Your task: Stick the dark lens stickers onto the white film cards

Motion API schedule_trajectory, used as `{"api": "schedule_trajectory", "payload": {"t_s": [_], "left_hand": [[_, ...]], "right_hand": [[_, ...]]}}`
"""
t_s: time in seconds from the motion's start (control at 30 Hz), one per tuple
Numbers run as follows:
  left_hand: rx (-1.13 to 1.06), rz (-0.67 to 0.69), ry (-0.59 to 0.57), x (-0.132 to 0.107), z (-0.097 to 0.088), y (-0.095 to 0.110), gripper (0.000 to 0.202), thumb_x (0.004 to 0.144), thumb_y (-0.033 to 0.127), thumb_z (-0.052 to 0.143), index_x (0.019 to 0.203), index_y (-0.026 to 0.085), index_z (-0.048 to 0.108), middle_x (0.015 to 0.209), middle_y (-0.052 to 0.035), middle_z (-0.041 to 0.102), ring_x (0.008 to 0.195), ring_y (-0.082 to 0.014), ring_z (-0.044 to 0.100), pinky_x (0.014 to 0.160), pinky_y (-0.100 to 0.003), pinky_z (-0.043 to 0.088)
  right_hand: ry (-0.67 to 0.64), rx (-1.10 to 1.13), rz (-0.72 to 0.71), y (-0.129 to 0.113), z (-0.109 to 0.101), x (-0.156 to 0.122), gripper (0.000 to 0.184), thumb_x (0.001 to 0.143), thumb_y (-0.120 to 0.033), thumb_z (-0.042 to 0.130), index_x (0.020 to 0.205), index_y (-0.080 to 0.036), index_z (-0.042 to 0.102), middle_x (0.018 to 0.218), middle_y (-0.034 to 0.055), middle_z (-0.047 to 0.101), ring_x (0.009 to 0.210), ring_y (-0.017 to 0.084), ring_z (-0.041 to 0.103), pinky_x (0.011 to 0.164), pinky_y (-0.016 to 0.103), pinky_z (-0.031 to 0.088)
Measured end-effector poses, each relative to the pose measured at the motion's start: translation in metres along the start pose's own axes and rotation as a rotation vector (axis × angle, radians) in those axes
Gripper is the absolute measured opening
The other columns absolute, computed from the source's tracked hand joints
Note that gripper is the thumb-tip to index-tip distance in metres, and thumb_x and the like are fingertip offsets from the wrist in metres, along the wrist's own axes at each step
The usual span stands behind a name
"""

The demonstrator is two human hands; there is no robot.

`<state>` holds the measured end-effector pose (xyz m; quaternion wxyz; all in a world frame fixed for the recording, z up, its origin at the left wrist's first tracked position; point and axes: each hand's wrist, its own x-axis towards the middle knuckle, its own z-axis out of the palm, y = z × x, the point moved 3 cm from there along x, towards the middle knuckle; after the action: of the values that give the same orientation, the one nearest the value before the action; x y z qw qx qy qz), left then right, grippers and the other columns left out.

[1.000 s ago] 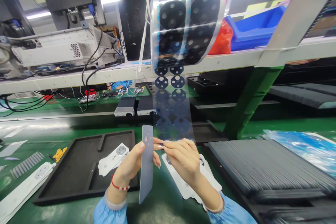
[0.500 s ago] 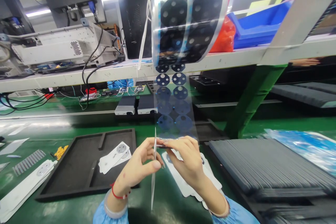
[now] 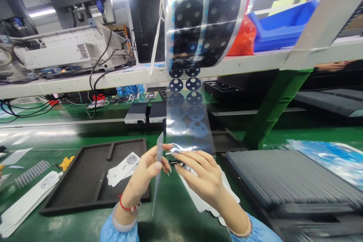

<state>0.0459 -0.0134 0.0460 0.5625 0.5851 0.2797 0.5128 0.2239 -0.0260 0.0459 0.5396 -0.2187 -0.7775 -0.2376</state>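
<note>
While the left hand (image 3: pixel 143 172) pinches the panel (image 3: pixel 158 177) above the counter (image 3: pixel 176 215), the right hand (image 3: pixel 205 177) pinches a dark piece (image 3: pixel 176 163) beside it; the panel, likely light and stiff, suits an edge grip.

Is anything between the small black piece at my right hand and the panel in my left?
Partly: fingertips of your left hand poke past the panel into the gap before the black piece. The film strip shows just above; whether it intrudes, I can't tell.
</note>
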Motion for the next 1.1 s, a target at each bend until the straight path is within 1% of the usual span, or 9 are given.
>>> {"api": "schedule_trajectory", "payload": {"t_s": [0.1, 0.2, 0.27, 0.37, 0.5, 0.67, 0.77, 0.87, 1.1], "left_hand": [[0.045, -0.051, 0.088, 0.003, -0.009, 0.001, 0.065, 0.079, 0.060, 0.073, 0.124, 0.013, 0.069, 0.077, -0.0048, 0.069, 0.071, -0.0182, 0.060, 0.071, -0.030, 0.048], [0.174, -0.117, 0.229, 0.004, -0.020, 0.001, 0.065, 0.075, 0.059, 0.077, 0.120, 0.015, 0.063, 0.075, -0.0018, 0.067, 0.065, -0.0157, 0.057, 0.067, -0.029, 0.045], [0.294, -0.101, 0.397, 0.002, -0.024, 0.003, 0.062, 0.071, 0.055, 0.083, 0.113, 0.020, 0.056, 0.079, 0.0007, 0.066, 0.066, -0.0148, 0.057, 0.067, -0.028, 0.043], [0.493, -0.066, 0.566, -0.003, -0.014, 0.005, 0.059, 0.064, 0.045, 0.090, 0.100, 0.023, 0.049, 0.086, 0.0026, 0.062, 0.078, -0.0175, 0.060, 0.074, -0.030, 0.045], [0.509, -0.118, 0.462, -0.004, 0.017, -0.004, 0.052, 0.067, 0.038, 0.088, 0.094, 0.023, 0.045, 0.091, 0.0013, 0.061, 0.088, -0.0207, 0.063, 0.079, -0.032, 0.048], [0.371, -0.146, 0.287, -0.007, 0.041, -0.016, 0.040, 0.087, 0.042, 0.073, 0.105, 0.023, 0.043, 0.110, -0.0061, 0.063, 0.102, -0.0237, 0.066, 0.082, -0.034, 0.052], [0.349, -0.119, 0.223, -0.013, 0.048, -0.017, 0.031, 0.096, 0.035, 0.060, 0.117, 0.023, 0.041, 0.115, -0.0078, 0.064, 0.101, -0.0227, 0.069, 0.083, -0.035, 0.053], [0.358, -0.069, 0.158, -0.018, 0.055, -0.018, 0.037, 0.099, 0.025, 0.053, 0.132, 0.022, 0.036, 0.122, -0.0101, 0.066, 0.100, -0.0218, 0.071, 0.086, -0.036, 0.054], [0.477, 0.070, 0.152, -0.025, 0.055, -0.013, 0.039, 0.104, 0.024, 0.042, 0.141, 0.014, 0.041, 0.144, -0.0180, 0.052, 0.135, -0.0257, 0.056, 0.111, -0.040, 0.046]], "right_hand": [[-0.207, 0.169, 0.104, -0.008, -0.006, 0.006, 0.026, 0.097, -0.006, 0.058, 0.077, -0.021, 0.065, 0.091, 0.0062, 0.076, 0.081, 0.020, 0.068, 0.078, 0.037, 0.051], [-0.345, 0.532, 0.248, -0.013, -0.018, 0.011, 0.021, 0.099, -0.016, 0.065, 0.079, -0.022, 0.065, 0.078, -0.0003, 0.071, 0.067, 0.015, 0.063, 0.067, 0.031, 0.049], [-0.274, 0.760, 0.446, -0.010, -0.026, 0.014, 0.014, 0.093, -0.022, 0.075, 0.082, -0.023, 0.068, 0.076, -0.0012, 0.072, 0.069, 0.014, 0.066, 0.067, 0.028, 0.053], [-0.020, 0.918, 0.823, 0.003, -0.029, 0.012, 0.018, 0.081, -0.029, 0.088, 0.076, -0.024, 0.071, 0.081, 0.0022, 0.071, 0.076, 0.018, 0.070, 0.066, 0.027, 0.056], [0.066, 1.033, 1.095, 0.011, -0.017, 0.004, 0.024, 0.070, -0.036, 0.094, 0.069, -0.023, 0.074, 0.077, 0.0024, 0.071, 0.070, 0.017, 0.068, 0.062, 0.026, 0.057], [0.089, 0.871, 1.265, 0.013, -0.011, -0.005, 0.023, 0.069, -0.037, 0.093, 0.069, -0.022, 0.075, 0.066, 0.0008, 0.071, 0.061, 0.016, 0.067, 0.059, 0.024, 0.057], [0.113, 0.826, 1.294, 0.014, -0.014, -0.007, 0.025, 0.068, -0.037, 0.093, 0.067, -0.021, 0.075, 0.065, 0.0009, 0.070, 0.057, 0.014, 0.065, 0.054, 0.021, 0.054], [0.146, 0.774, 1.259, 0.013, -0.017, -0.007, 0.023, 0.068, -0.036, 0.093, 0.067, -0.021, 0.075, 0.064, 0.0002, 0.069, 0.055, 0.012, 0.062, 0.051, 0.020, 0.051], [0.152, 0.755, 1.195, 0.007, -0.019, -0.003, 0.021, 0.070, -0.033, 0.091, 0.064, -0.022, 0.074, 0.061, -0.0003, 0.066, 0.052, 0.013, 0.060, 0.047, 0.021, 0.049]]}}
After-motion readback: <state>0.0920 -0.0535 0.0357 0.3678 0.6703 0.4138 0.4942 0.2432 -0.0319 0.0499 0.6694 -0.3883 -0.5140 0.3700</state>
